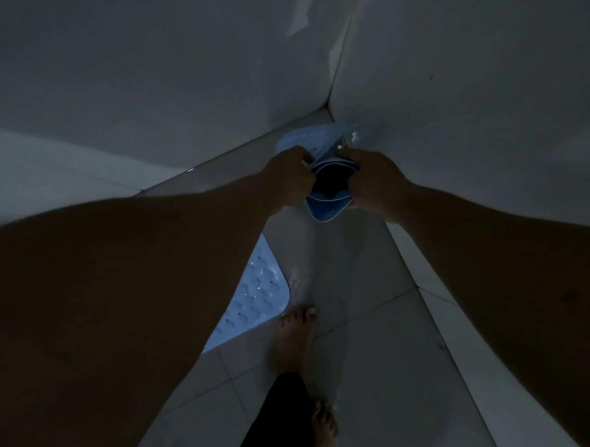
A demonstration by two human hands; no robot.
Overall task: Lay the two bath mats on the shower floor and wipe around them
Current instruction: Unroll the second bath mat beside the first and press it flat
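Dim shower stall. We hold a rolled blue bath mat (pixel 326 191) up near the far corner of the shower floor (pixel 367 287), where the two walls (pixel 449 81) meet. Our left hand (pixel 290 176) grips the roll's left side with fingers curled tight; our right hand (pixel 374 182) grips its right side, fingers closed around the layers. The far end of the mat flops toward the corner. A second, pale blue mat (pixel 256 299) lies flat by the floor's left edge, partly hidden by our left forearm. Our bare feet (pixel 293 338) stand on the tiles beside it.
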